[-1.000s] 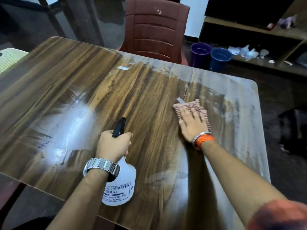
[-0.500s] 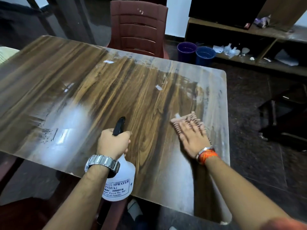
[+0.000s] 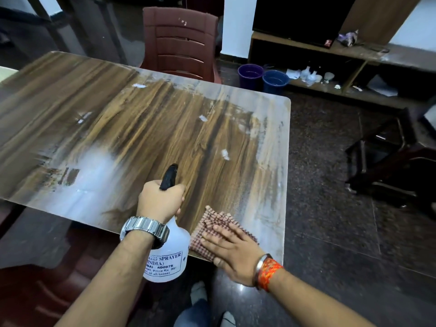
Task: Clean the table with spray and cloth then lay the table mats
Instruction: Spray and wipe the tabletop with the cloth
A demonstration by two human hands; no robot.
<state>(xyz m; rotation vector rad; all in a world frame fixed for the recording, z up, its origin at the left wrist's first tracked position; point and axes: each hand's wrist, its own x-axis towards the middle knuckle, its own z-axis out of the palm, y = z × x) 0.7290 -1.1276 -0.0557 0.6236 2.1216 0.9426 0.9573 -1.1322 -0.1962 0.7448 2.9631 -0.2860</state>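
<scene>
A wood-grain table (image 3: 146, 128) fills the view, streaked with wet smears and small white scraps. My left hand (image 3: 160, 201) grips the neck of a white spray bottle (image 3: 168, 258) with a black nozzle, held over the near edge. My right hand (image 3: 232, 252) lies flat, fingers spread, on a red-and-white checked cloth (image 3: 213, 223) at the table's near right corner; part of the cloth hangs past the edge. No table mats are in view.
A maroon plastic chair (image 3: 181, 43) stands at the far side. Two buckets, purple (image 3: 250, 74) and blue (image 3: 274, 81), sit on the floor by a low wooden shelf (image 3: 330, 55). Dark furniture (image 3: 389, 161) stands to the right of the table.
My right hand has dragged the cloth toward me, from mid-table to the near right corner. My left hand keeps hold of the spray bottle. The camera view has shifted right.
</scene>
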